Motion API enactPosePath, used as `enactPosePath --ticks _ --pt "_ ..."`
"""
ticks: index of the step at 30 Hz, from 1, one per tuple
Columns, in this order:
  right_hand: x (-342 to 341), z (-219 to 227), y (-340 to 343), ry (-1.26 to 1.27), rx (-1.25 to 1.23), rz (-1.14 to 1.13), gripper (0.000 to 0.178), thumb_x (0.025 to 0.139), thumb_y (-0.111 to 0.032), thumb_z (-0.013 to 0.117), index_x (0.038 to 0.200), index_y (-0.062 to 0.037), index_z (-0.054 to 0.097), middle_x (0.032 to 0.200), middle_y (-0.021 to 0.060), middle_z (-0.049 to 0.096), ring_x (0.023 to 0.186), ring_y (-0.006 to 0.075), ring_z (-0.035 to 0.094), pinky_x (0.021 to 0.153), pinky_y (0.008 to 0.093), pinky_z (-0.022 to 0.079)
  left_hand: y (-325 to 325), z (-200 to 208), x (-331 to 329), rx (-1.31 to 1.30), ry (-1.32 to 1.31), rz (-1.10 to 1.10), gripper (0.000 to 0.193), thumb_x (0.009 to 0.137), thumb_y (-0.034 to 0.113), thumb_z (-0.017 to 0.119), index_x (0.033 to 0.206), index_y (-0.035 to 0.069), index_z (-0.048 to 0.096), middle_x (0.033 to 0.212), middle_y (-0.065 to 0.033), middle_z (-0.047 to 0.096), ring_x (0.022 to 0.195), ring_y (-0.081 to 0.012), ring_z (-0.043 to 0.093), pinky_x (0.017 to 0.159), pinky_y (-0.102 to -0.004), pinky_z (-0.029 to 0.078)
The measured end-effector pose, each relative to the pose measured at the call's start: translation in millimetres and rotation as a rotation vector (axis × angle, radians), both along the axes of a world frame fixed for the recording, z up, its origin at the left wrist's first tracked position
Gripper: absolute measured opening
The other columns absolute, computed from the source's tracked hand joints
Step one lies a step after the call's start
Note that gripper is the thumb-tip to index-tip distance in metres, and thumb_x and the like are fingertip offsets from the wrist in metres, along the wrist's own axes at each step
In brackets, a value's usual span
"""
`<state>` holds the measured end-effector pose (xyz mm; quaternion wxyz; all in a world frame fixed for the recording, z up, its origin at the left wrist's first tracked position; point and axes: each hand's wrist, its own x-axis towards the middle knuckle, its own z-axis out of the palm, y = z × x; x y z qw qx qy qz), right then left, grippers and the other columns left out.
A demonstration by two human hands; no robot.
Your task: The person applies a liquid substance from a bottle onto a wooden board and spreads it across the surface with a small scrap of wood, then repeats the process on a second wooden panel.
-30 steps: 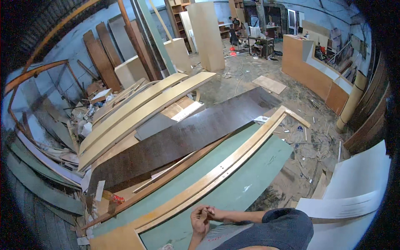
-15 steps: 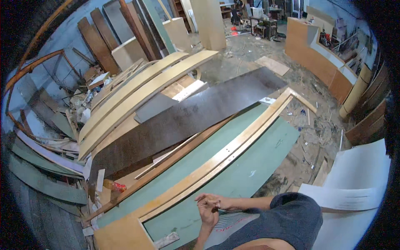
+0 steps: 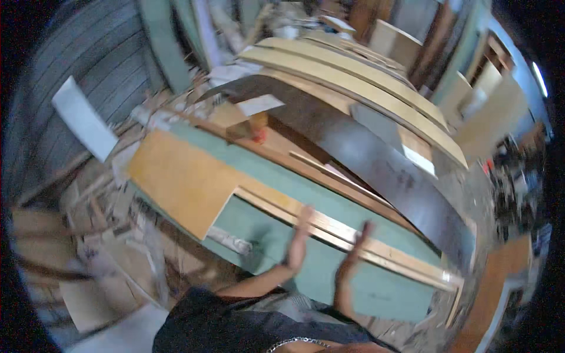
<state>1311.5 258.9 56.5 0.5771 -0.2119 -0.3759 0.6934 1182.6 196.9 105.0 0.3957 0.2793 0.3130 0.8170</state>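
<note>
My left hand point(image 3: 299, 238) is raised with its fingers stretched out, blurred by motion and holding nothing. Beside it my right hand point(image 3: 352, 256) is also up, fingers extended, apart from the left, with nothing in it. Both hands appear over or in front of a long pale wooden strip point(image 3: 388, 252); whether they touch it I cannot tell. The strip lies on a green panel point(image 3: 382, 289) and runs to a wide yellowish board point(image 3: 179, 176) at the left. A whitish roll-like piece point(image 3: 231, 240) lies on the green panel near that board's corner.
A dark brown board point(image 3: 353, 147) lies beyond the green panel, with curved yellow boards point(image 3: 353, 97) behind it. A white strip point(image 3: 85, 117) stands at the left near scrap wood point(image 3: 112, 200). An orange-brown counter-like panel point(image 3: 494, 288) is at the right.
My hands, previously together with fingers touching, have come apart and stretched out. The view has swung leftward, bringing the scrap wood and the yellowish board further into sight.
</note>
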Motion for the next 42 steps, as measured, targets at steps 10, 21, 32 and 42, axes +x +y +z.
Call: enactPosePath --ticks 10,21,32,42 --pt "-107 -8 -100 -0.824 -0.183 0.633 0.083 0.098 -0.065 0.024 0.154 -0.0048 0.013 0.158 0.0152 0.018 0.145 0.0284 0.018 0.117 0.0406 0.016 -38 -122 -52 -0.405 -0.070 0.027 0.077 0.096 0.055 0.046 0.155 0.016 0.017 0.163 -0.0050 0.003 0.148 -0.0230 0.009 0.116 -0.0418 0.020" --pt "-93 28 -119 -0.808 0.048 0.688 0.055 0.103 -0.039 0.040 0.134 0.0067 0.048 0.131 0.0218 0.054 0.127 0.0289 0.047 0.108 0.0400 0.031 -54 -140 -84 -0.709 -0.065 0.134 0.054 0.095 0.039 0.050 0.136 0.005 0.051 0.139 -0.0104 0.052 0.130 -0.0229 0.046 0.109 -0.0350 0.032" --pt "37 -27 -76 -0.996 0.179 0.205 0.022 0.101 -0.020 0.052 0.090 -0.0007 0.053 0.082 0.0074 0.058 0.078 0.0142 0.055 0.074 0.0282 0.045 -51 -138 -5 -0.756 -0.086 -0.111 0.058 0.098 0.051 0.043 0.137 0.008 0.046 0.129 -0.0113 0.058 0.116 -0.0237 0.057 0.096 -0.0371 0.045" --pt "169 -90 -34 -1.024 0.007 0.033 0.040 0.104 -0.030 0.044 0.081 0.0014 0.052 0.069 0.0044 0.054 0.066 0.0130 0.054 0.058 0.0289 0.037 -56 -136 26 -0.804 -0.187 0.166 0.045 0.098 0.038 0.045 0.133 0.009 0.050 0.124 -0.0133 0.062 0.105 -0.0253 0.064 0.086 -0.0350 0.052"
